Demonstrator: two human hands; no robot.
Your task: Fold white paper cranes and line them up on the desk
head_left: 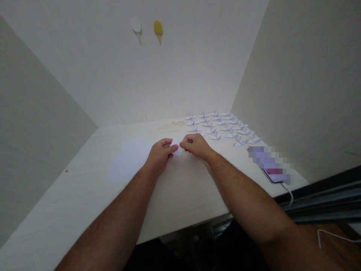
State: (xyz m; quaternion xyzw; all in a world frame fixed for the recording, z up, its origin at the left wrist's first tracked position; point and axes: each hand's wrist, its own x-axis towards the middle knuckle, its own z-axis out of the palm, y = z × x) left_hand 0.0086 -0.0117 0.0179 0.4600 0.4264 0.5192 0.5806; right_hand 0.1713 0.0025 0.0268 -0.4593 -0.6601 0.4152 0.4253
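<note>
A small folded piece of white paper [177, 151] is held between my two hands, above the middle of the table. My left hand [162, 153] is closed on its left side, the thumb lying across the paper. My right hand [196, 145] pinches the paper's right edge between thumb and fingertips. The fingers partly cover the paper, so its folds cannot be made out. Beyond my right hand, several white paper cranes [216, 132] stand in rows on the table.
The pale table [84, 188] meets walls on three sides. On the right lies a phone [267, 165] with a white cable [290, 195] plugged in. A yellow hook [158, 28] and a white hook [136, 26] are on the back wall. An orange speck [67, 171] is at the left.
</note>
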